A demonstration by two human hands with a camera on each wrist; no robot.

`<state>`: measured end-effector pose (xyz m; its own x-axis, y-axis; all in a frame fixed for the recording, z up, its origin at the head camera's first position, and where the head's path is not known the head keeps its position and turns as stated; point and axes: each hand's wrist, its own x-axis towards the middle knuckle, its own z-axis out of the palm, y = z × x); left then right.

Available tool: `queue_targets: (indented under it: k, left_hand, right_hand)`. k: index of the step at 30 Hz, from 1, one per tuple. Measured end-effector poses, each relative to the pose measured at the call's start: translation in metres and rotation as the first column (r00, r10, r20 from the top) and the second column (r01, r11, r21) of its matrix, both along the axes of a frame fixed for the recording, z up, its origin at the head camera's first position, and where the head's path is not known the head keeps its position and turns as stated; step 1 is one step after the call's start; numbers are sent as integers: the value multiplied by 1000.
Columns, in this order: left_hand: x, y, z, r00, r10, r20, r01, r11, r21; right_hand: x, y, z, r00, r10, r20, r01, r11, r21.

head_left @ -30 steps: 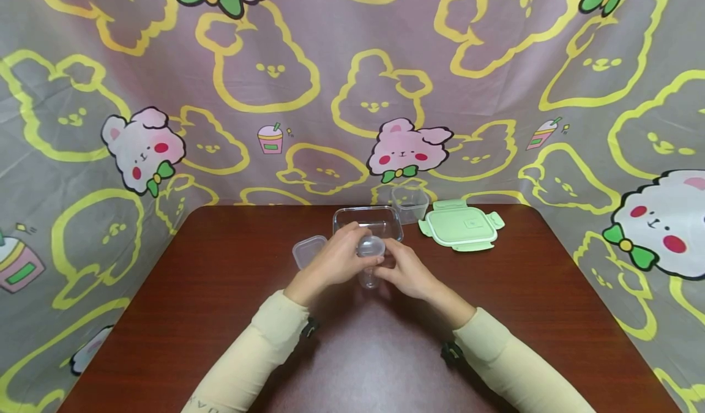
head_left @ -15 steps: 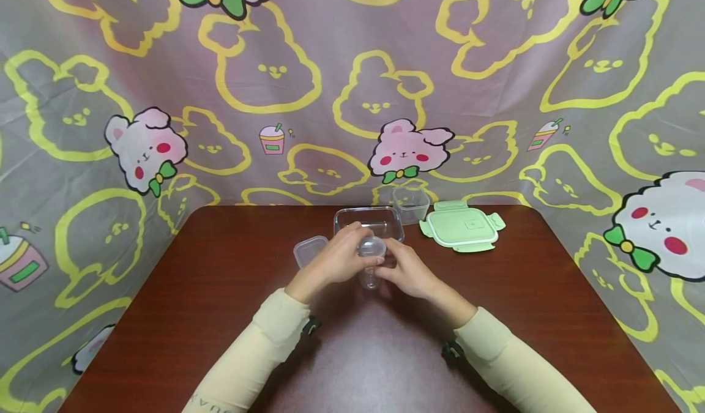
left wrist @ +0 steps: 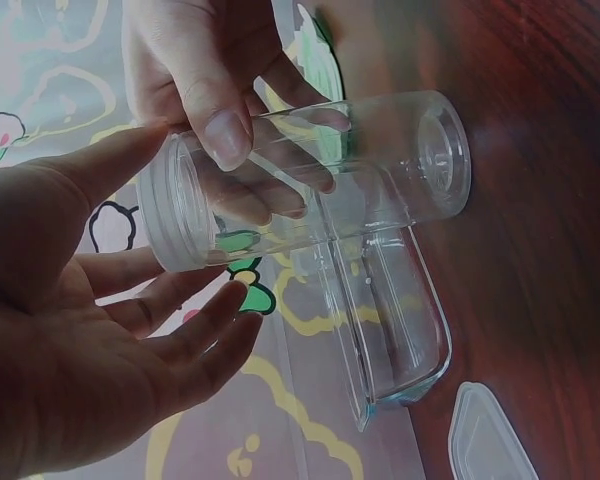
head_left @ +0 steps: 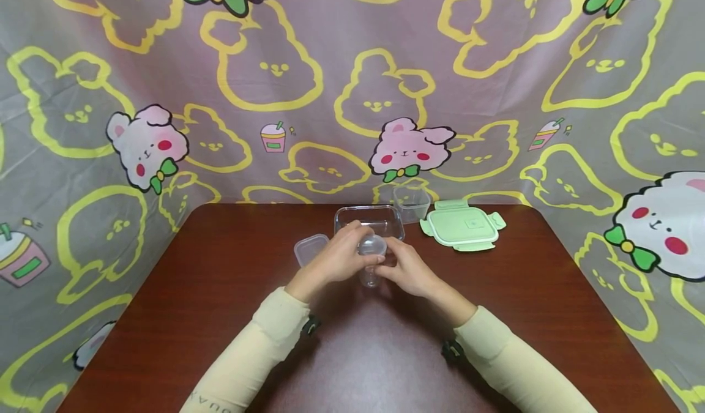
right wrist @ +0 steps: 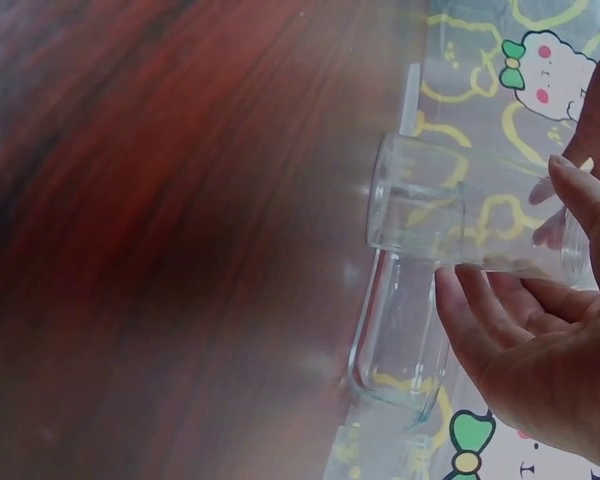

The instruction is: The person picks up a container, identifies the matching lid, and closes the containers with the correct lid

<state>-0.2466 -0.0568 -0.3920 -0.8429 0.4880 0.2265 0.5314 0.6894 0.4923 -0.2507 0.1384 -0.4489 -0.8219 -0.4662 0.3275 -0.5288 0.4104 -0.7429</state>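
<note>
In the head view, a clear cylindrical jar stands upright between the two hands, above or on the table. My left hand grips the translucent round lid at its top, thumb on one side and fingers on the other, as the left wrist view also shows. Lower down, my right hand holds the transparent jar body, its thumb and fingers around the wall. Nothing is visible inside the jar. Just behind it lies a rectangular glass container, partly hidden by the left hand.
A square clear plastic container stands at the back edge. To its right lies a pale green lid with its side flaps spread. A translucent square lid lies left of the hands on the brown table. Patterned cloth hangs around the table.
</note>
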Motion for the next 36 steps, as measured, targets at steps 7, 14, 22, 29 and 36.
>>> queue_targets:
  k: [7,14,22,29,36]
  left_hand:
    - [-1,0,0,1000,-2,11,2,1000,3]
    - [-1,0,-2,1000,-12,8,12,1000,22]
    - [-1,0,-2,1000,-17,2,17,999,30]
    - [-1,0,-2,999,-35,28,34,999,24]
    - [-1,1,-3,999,-34,13,33,999,42]
  right_hand:
    - [-1,-1,-1,1000,-5,-2,5,1000,6]
    - [0,-1,0,1000,-13,0,13,1000,18]
    - [1,-1,1,1000,-14,10,14,1000,13]
    - [1,0,0,1000,-8,10,8,1000,5]
    - [0,-1,0,1000,-9,10,9,1000,-3]
